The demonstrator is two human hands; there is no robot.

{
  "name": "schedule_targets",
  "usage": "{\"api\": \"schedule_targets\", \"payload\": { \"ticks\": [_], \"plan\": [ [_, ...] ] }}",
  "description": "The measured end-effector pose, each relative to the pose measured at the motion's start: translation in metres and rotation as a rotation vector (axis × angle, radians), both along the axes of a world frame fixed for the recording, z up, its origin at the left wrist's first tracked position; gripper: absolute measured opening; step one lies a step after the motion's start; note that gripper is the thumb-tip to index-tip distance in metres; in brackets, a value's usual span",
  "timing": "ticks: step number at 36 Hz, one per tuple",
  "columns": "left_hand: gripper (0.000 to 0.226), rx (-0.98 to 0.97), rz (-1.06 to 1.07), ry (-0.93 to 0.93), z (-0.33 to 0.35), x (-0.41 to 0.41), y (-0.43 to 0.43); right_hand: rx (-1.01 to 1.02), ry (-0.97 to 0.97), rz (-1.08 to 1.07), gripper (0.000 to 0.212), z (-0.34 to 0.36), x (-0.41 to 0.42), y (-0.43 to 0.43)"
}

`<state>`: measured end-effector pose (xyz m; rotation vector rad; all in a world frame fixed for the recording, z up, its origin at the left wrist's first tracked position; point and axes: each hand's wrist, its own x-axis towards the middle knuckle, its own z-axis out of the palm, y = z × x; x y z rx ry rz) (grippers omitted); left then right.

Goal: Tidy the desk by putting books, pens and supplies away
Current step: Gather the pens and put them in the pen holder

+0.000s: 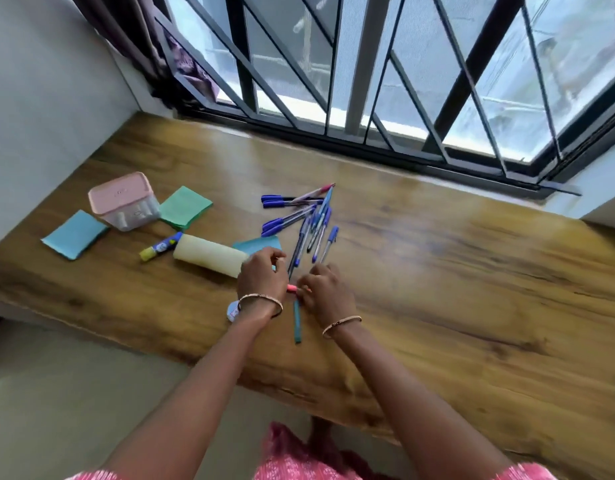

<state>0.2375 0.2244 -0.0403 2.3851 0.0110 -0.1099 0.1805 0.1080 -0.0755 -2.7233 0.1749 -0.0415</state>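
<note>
— Where are the pens (304, 221)?
— Loose in a fan on the desk (455, 271), beyond our hands. Two markers lie nearer us: a pink one (292, 288) between the hands and a teal one (297, 322) below it.
— Which step are we on?
— Gathering, we judge. Our left hand (263, 275) curls around one dark pen; our right hand (325, 289) is bent over the markers, fingertips at the pink one, though whether it is gripping we cannot tell.
— And next?
— Probably bunch the pens and slide them into the yellow pouch (209, 254) just left. The sticky notes (76, 234), glue (160, 247) and pink box (124, 200) wait further left.
— Pose?
— Both wrists low, palms down, hands almost touching.
</note>
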Motion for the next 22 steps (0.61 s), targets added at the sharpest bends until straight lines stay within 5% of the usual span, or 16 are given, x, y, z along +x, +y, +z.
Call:
{"api": "schedule_targets", "payload": {
  "ticks": [12,22],
  "plan": [
    [0.017,0.236,-0.017,0.184,-0.004,0.074,-0.047,0.038,0.035,0.115,0.021,0.002,-0.004,-0.051],
    [0.021,0.199,0.027,0.274,-0.005,0.080,-0.056,0.381,0.106,-0.264,0.007,0.019,-0.023,-0.111]
  ]
}}
